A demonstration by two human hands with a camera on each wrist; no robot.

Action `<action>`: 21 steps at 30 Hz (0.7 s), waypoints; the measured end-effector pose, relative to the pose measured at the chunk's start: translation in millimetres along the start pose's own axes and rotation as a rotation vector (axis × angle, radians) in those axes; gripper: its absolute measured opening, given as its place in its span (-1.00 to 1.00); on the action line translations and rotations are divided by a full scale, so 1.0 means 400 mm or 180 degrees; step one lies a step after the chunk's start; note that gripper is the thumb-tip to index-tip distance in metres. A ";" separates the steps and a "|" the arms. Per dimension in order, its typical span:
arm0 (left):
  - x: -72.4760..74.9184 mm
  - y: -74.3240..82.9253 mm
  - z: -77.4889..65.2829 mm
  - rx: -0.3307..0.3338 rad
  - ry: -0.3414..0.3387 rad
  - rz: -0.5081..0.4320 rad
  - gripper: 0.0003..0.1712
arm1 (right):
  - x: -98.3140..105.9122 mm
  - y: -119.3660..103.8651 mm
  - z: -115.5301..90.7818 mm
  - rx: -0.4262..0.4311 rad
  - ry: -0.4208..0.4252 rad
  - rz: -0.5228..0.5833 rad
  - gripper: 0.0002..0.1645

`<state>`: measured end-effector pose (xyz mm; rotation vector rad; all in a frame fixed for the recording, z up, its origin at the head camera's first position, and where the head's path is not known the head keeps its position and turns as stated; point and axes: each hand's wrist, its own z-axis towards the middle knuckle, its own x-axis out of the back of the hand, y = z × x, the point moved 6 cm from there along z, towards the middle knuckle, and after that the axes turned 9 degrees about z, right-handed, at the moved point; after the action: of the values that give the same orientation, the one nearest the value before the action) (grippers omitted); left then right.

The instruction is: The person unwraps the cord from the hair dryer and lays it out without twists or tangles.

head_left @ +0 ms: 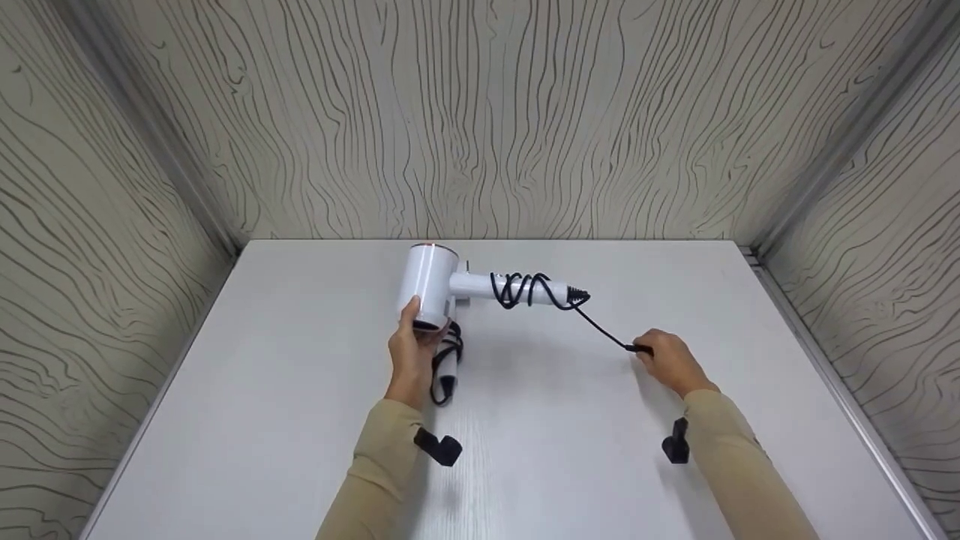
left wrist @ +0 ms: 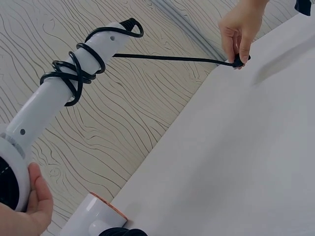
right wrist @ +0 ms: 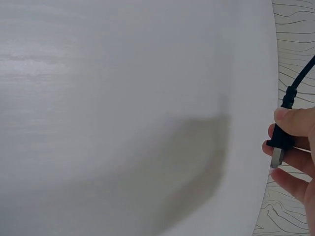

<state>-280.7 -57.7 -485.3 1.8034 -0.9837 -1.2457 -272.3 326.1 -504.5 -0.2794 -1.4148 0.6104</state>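
My left hand [head_left: 411, 360] grips the barrel of a white hair dryer [head_left: 429, 281], held above the table with its handle pointing right. Loops of black cord [left wrist: 74, 76] wind loosely round the handle. From the handle's end, a stretch of cord runs straight across to my right hand [head_left: 671, 361]. That hand pinches the black plug [right wrist: 281, 136] between thumb and fingers, and its metal prongs show in the right wrist view. A second white hair dryer [left wrist: 91, 216], also with cord round its handle, lies on the table, partly hidden behind my left hand and the held dryer.
The white table [head_left: 570, 450] reaches back to a wood-grain patterned panel [head_left: 487, 127]. Similar panels stand at left and right, with grey metal strips [head_left: 150, 112] along the corners. Black mounts [head_left: 442, 448] stick out from both sleeves.
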 end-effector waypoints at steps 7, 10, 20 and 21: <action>0.001 -0.001 0.001 -0.0010 -0.0020 0.0024 -0.22 | -0.001 0.004 -0.003 -0.0072 0.0143 0.0008 -0.82; 0.001 0.001 0.000 -0.0008 -0.0020 0.0013 -0.23 | -0.003 0.008 -0.001 -0.0121 0.0193 0.0030 -0.81; -0.009 0.009 -0.010 -0.0055 -0.0232 0.0200 -0.23 | -0.025 0.031 0.002 -0.0456 0.0099 0.0122 -0.79; -0.010 0.010 -0.011 -0.0065 -0.0241 0.0210 -0.23 | -0.028 0.034 0.000 -0.0490 0.0092 0.0091 -0.79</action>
<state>-278.3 -55.2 -478.8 1.7052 -1.0602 -1.2868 -275.9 331.3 -521.0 -0.4295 -1.4343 0.5195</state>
